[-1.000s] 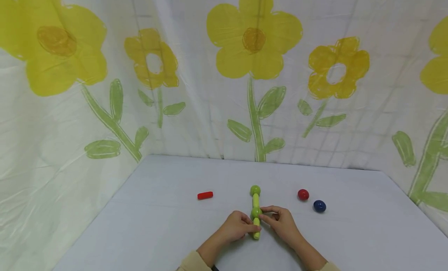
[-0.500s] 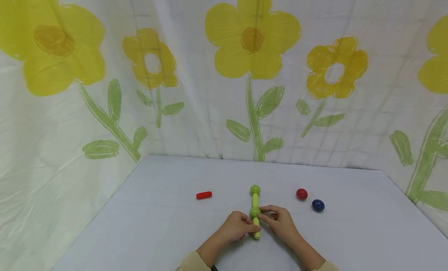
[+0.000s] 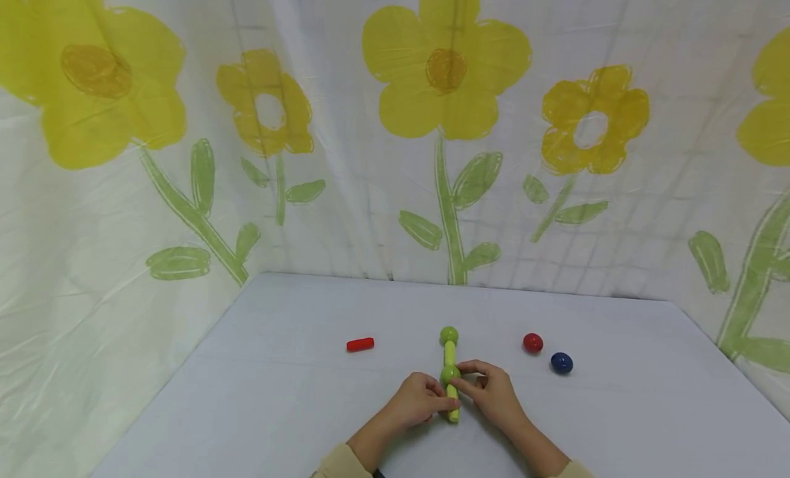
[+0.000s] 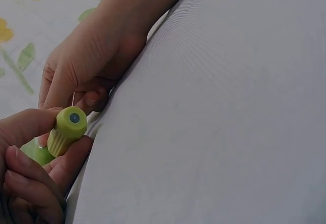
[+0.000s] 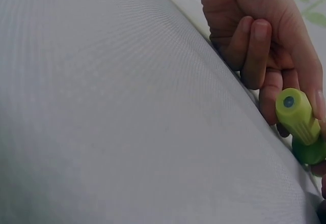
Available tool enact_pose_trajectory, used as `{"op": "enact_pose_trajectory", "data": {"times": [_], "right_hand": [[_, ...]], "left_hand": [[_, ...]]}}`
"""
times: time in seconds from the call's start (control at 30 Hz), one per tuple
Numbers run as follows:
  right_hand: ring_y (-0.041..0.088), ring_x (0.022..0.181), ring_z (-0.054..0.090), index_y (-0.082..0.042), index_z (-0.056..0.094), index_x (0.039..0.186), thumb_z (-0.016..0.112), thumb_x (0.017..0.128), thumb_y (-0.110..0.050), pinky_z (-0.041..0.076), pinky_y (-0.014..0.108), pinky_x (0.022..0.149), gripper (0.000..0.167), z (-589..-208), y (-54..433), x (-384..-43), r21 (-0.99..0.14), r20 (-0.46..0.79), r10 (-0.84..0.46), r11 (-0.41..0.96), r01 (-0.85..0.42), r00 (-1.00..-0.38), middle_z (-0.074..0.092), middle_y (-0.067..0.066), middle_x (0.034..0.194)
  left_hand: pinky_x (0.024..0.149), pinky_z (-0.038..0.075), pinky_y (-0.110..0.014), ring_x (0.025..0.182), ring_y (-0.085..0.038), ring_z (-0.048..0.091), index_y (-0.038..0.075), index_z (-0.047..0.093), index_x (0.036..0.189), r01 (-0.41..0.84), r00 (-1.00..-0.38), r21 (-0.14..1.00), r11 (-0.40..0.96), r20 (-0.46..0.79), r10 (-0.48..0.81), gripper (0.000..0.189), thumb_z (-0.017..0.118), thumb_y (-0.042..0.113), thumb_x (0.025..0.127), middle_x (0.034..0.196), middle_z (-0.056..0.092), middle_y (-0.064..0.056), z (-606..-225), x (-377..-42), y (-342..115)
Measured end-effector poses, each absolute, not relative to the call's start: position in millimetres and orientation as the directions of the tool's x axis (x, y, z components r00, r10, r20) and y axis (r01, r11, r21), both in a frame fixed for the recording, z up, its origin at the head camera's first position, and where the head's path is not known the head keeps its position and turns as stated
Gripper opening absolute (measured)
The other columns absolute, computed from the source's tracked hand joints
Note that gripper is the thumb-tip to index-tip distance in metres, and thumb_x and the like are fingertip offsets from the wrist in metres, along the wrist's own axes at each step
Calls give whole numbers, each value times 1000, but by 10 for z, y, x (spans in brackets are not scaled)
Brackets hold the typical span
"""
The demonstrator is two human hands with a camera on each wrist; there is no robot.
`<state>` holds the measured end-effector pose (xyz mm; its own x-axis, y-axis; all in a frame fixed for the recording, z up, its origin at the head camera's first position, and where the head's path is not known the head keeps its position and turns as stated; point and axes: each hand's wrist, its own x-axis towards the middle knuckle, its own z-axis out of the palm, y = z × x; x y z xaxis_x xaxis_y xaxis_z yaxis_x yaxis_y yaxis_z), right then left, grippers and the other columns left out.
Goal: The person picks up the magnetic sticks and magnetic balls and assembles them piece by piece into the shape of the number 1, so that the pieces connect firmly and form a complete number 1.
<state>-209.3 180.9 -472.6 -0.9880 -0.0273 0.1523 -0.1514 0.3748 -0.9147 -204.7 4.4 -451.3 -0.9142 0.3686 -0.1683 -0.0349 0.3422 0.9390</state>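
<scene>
In the head view, yellow-green toy rods and balls form a straight line on the table, pointing away from me. My left hand [image 3: 416,399] pinches the near rod [image 3: 453,415] between thumb and fingers. My right hand [image 3: 494,393] grips the near green ball [image 3: 450,373], its thumb close to where ball and rod meet. Beyond it run the far rod [image 3: 449,353] and the far green ball [image 3: 448,335]. The left wrist view shows the rod's free end [image 4: 74,118] with a round dark metallic centre. In the right wrist view the green ball [image 5: 307,151] is partly hidden.
A short red rod [image 3: 361,344] lies to the left on the white table [image 3: 265,396]. Toward the right rest a red ball [image 3: 533,343] and a dark blue ball [image 3: 561,363]. A curtain [image 3: 345,190] with yellow flowers hangs behind the table.
My right hand has shifted slightly, its thumb now lower over the near ball's join with the near rod. The left hand keeps its pinch in the same place.
</scene>
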Motion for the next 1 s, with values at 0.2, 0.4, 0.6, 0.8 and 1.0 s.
{"op": "enact_pose_trajectory", "data": {"times": [0.2, 0.4, 0.6, 0.8, 1.0], "right_hand": [[5, 46, 38, 0, 71, 104, 78, 82, -11, 31, 19, 45, 25, -4721, 1810, -2092, -907, 174, -36, 383, -175, -984, 68, 9, 96], [4, 47, 36, 0, 71, 104, 78, 82, -12, 30, 19, 45, 25, -4716, 1819, -2090, -906, 174, -37, 385, -175, -984, 68, 8, 95], [4, 46, 36, -1, 71, 104, 78, 82, -13, 30, 19, 45, 26, -4694, 1818, -2075, -907, 162, -29, 389, -161, -986, 68, 8, 96], [5, 46, 36, -2, 71, 105, 78, 83, -15, 30, 19, 45, 27, -4685, 1815, -2059, -902, 148, -14, 409, -141, -989, 68, 7, 96], [8, 48, 40, -4, 72, 106, 77, 84, -18, 32, 20, 46, 26, -4654, 1833, -2057, -914, 93, 31, 398, -73, -995, 69, 4, 96]], "left_hand": [[41, 27, -19, 42, -5, 35, 7, 64, 73, -14, -918, 941, 338, -146, 369, 20, 79, 17, 81, 55, 55, 6, -4524, -2054, 32], [41, 27, -19, 42, -5, 35, 6, 64, 73, -14, -917, 946, 325, -142, 374, 20, 79, 17, 81, 55, 55, 6, -4519, -2052, 32], [41, 27, -19, 42, -5, 35, 7, 63, 73, -5, -918, 943, 333, -136, 372, 21, 79, 18, 81, 55, 55, 6, -4510, -2043, 35], [41, 27, -19, 43, -6, 35, 7, 64, 73, -5, -917, 940, 341, -140, 374, 22, 80, 20, 81, 55, 55, 6, -4499, -2036, 32], [42, 28, -19, 43, -5, 36, 7, 64, 73, -17, -918, 939, 343, -150, 366, 22, 80, 20, 81, 55, 55, 6, -4497, -2043, 25]]}}
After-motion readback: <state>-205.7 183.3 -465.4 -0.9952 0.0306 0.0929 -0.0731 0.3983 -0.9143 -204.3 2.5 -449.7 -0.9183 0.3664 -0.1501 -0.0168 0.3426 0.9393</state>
